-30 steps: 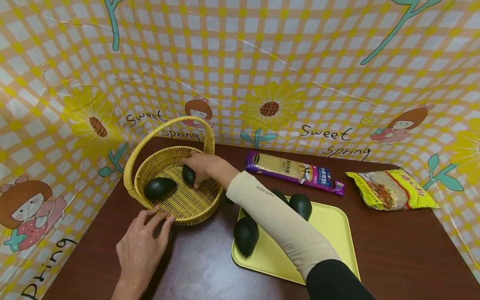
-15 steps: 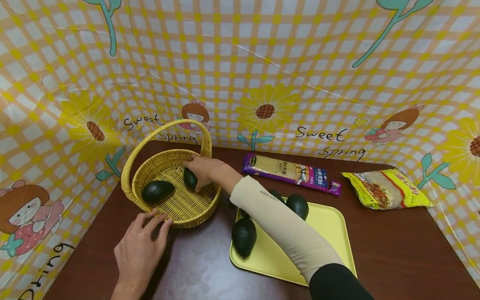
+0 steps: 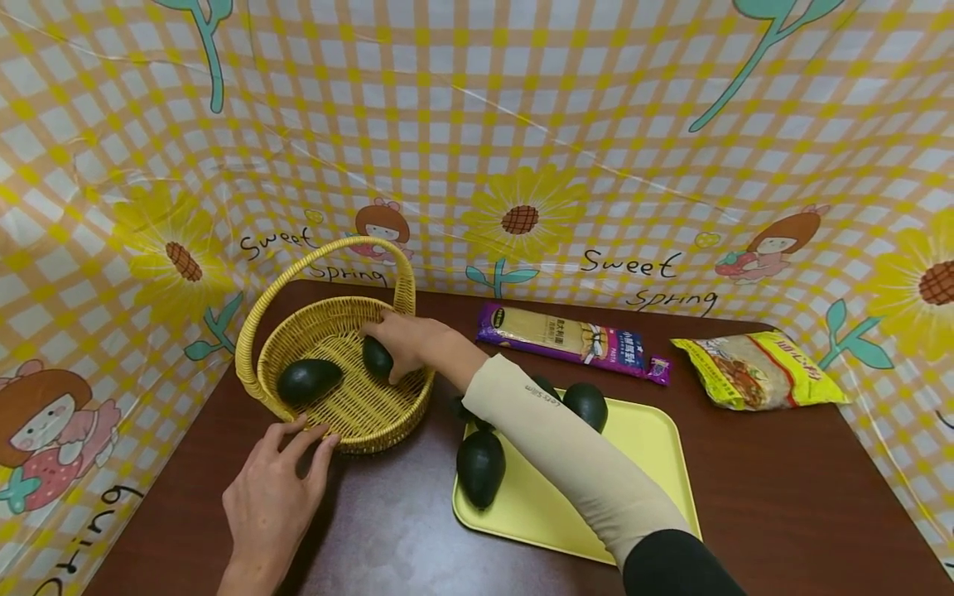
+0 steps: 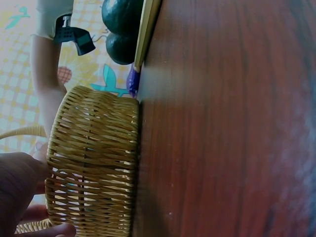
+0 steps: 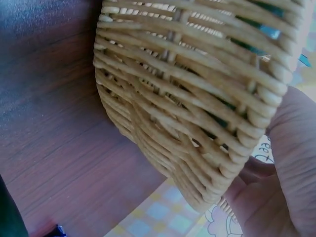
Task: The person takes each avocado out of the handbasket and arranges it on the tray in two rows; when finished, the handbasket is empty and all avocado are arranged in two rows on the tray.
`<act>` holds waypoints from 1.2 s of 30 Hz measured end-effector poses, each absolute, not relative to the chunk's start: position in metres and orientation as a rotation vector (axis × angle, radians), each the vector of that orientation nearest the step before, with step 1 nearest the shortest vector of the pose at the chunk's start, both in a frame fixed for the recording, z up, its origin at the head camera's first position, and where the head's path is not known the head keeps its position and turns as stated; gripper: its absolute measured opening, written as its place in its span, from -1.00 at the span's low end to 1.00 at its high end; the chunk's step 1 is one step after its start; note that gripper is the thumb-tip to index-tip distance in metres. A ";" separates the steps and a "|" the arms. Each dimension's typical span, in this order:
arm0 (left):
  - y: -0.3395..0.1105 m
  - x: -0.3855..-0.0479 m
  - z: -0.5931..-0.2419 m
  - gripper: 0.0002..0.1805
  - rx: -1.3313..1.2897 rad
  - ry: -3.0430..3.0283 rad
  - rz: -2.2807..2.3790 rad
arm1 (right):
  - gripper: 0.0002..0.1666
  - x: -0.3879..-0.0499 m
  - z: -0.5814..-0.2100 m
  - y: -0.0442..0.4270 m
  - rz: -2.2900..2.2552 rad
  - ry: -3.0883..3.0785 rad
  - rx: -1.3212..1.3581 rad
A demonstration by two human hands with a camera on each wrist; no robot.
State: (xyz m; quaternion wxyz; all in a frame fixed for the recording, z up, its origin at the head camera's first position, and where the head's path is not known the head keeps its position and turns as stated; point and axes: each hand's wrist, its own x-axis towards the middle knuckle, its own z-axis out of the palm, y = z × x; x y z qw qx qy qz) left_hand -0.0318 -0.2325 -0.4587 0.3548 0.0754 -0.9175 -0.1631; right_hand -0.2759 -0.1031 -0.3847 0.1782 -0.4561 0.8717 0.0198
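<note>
While the right hand [image 3: 406, 341] grips an avocado [image 3: 377, 361] at two o'clock in the basket [image 3: 383, 434], the left hand [image 3: 272, 492], half-open, touches it at seven

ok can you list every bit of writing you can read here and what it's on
"Sweet": on the checked cloth, more than once
"Spring": same cloth, below "Sweet"
"Let's Slim": on the beige right sleeve, small
"PASTA": on the purple packet, small
Too small to quote surely: the packet's other characters, and the red ones on the yellow bag
</note>
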 end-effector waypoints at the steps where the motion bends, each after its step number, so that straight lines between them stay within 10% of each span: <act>1: -0.232 -0.032 -0.459 -0.75 0.195 -2.372 -0.424 | 0.13 -0.275 -0.384 -0.102 0.048 2.469 -1.300; 36: -0.232 -0.029 -0.458 -0.71 0.164 -2.388 -0.409 | 0.11 -0.228 -0.369 -0.051 -0.355 2.590 -1.352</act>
